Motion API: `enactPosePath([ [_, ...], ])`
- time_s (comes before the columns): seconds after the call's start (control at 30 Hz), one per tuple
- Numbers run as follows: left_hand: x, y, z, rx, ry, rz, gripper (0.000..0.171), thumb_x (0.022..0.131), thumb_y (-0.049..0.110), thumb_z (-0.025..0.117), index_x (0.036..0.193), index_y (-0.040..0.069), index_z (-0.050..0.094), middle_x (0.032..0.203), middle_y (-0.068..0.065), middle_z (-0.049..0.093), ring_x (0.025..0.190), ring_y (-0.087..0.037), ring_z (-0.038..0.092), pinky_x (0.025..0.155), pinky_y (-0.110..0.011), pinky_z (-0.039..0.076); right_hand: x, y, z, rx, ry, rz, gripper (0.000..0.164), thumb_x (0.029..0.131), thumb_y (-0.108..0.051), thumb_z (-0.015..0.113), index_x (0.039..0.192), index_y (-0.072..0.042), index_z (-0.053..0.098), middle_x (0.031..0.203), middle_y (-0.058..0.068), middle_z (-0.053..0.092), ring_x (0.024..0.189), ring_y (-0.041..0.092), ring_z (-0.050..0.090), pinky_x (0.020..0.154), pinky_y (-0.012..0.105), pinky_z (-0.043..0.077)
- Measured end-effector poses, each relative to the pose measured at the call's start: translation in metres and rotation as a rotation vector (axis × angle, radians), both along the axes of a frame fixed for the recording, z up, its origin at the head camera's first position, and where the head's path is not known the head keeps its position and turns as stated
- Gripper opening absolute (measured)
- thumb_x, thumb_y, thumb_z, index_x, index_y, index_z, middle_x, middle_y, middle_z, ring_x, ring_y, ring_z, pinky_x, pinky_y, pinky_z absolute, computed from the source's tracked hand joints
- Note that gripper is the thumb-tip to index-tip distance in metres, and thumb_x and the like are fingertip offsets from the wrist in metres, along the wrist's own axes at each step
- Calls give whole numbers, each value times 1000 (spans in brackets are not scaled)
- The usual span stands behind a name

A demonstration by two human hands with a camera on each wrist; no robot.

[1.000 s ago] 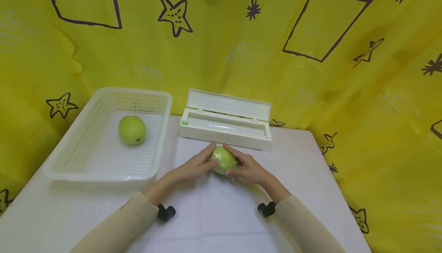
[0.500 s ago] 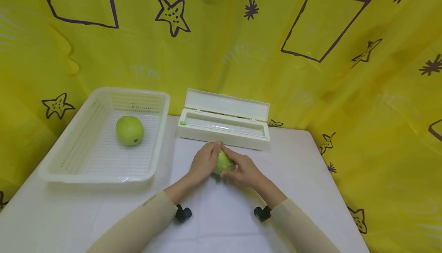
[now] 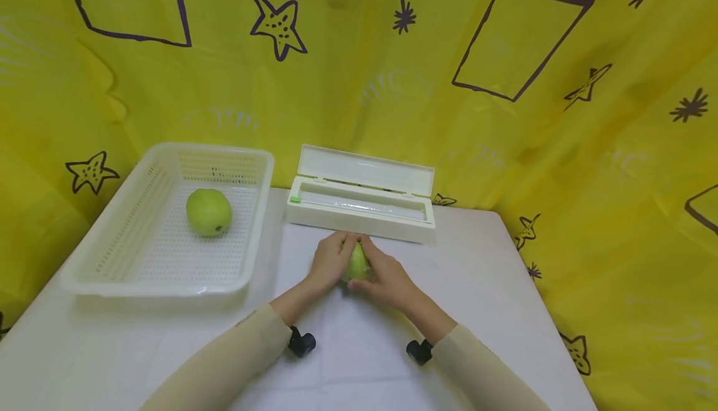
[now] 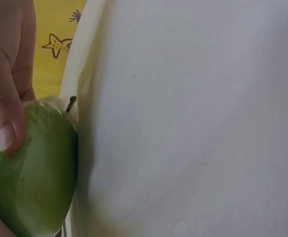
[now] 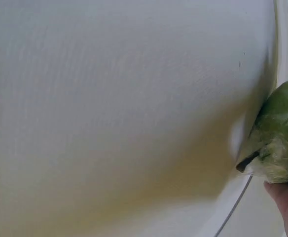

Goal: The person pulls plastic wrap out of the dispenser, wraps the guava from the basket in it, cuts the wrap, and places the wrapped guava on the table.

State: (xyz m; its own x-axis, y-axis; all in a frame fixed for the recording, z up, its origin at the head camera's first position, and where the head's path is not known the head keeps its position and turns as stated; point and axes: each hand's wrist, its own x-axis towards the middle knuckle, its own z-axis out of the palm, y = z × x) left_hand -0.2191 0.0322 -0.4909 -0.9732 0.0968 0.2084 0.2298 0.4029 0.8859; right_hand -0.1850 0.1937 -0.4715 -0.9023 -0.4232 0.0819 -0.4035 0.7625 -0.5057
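A green pear (image 3: 357, 264), wrapped in clear cling film, stands low over the table between the two hands. My left hand (image 3: 330, 261) holds its left side, its fingers lying over the top. From the right, my right hand (image 3: 389, 277) grips it, with the thumb across the front; this thumb (image 4: 11, 133) lies on the skin in the left wrist view. The film bunches around the dark stem (image 5: 247, 161) in the right wrist view. The fingers hide much of the pear (image 4: 40, 173).
Behind the hands stands an open white box (image 3: 361, 222) with a roll of cling film (image 3: 364, 204) in it. A white basket (image 3: 162, 289) at the left holds another green pear (image 3: 209, 211). A yellow patterned curtain (image 3: 348, 99) hangs behind the white-covered table (image 3: 482, 311).
My left hand has turned inward and covers more of the pear's left side and top. The right hand has shifted slightly left, and the pear shows less between the hands.
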Motion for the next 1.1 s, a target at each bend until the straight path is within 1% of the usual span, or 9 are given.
enactPosePath([
  [0.1, 0, 0, 0, -29, 35, 7, 33, 103, 25, 46, 107, 9, 74, 93, -6, 72, 74, -18, 59, 63, -32, 49, 2, -4, 2, -1, -3, 3, 99, 84, -31, 80, 157, 0, 20, 145, 19, 51, 112, 29, 59, 93, 46, 50],
  [0.17, 1, 0, 0, -31, 33, 23, 34, 104, 29, 46, 108, 12, 75, 99, -5, 74, 80, -18, 63, 68, -34, 51, 3, -7, 4, -3, -3, 17, 98, 85, -27, 79, 157, 1, 18, 150, 20, 45, 118, 30, 57, 97, 47, 49],
  [0.3, 0, -2, -1, 7, 9, 38, 34, 103, 32, 49, 109, 12, 75, 108, -5, 74, 90, -21, 66, 76, -38, 52, 3, -12, 6, 10, 8, 48, 99, 88, -25, 76, 156, 6, 11, 160, 28, 23, 140, 37, 40, 111, 50, 39],
  [0.4, -2, -2, 0, 3, 9, 38, 32, 102, 30, 50, 105, 9, 75, 100, -6, 74, 82, -20, 63, 71, -36, 51, 2, -14, 8, 3, 16, 44, 98, 89, -26, 75, 155, 9, 11, 161, 30, 15, 147, 38, 28, 116, 50, 32],
  [0.6, -3, 0, 0, -38, -10, 22, 30, 99, 26, 52, 87, 11, 74, 89, -3, 72, 71, -15, 56, 60, -28, 46, 8, -15, 2, -23, 4, 11, 98, 88, -26, 77, 156, 7, 15, 161, 27, 18, 147, 37, 30, 116, 49, 33],
  [0.73, 1, 0, -3, -31, -2, 15, 31, 100, 24, 49, 100, 10, 76, 100, -4, 75, 79, -16, 62, 66, -31, 50, 14, -17, -2, 8, 2, -20, 99, 89, -29, 75, 157, 4, 11, 163, 27, 14, 148, 39, 26, 116, 50, 32],
  [0.8, 2, -1, -3, -39, 27, 11, 33, 101, 23, 47, 110, 8, 75, 103, -6, 75, 80, -18, 63, 68, -32, 51, 16, -18, -2, 13, 14, -29, 97, 90, -28, 75, 157, 4, 12, 162, 26, 19, 145, 39, 32, 115, 51, 35],
  [0.93, 3, -1, -3, -69, 68, -20, 35, 105, 26, 44, 108, 6, 72, 93, -7, 71, 73, -18, 58, 64, -32, 49, 16, -18, 1, 22, 52, -23, 94, 89, -25, 76, 156, 4, 17, 157, 20, 34, 135, 33, 46, 109, 49, 42],
  [1.1, 2, -10, 2, -26, -31, -89, 37, 106, 34, 44, 113, 8, 70, 107, -7, 71, 93, -20, 63, 82, -38, 52, 13, -11, 6, 18, -9, -40, 107, 82, -35, 82, 160, -10, 14, 159, 11, 35, 136, 29, 47, 108, 47, 43],
])
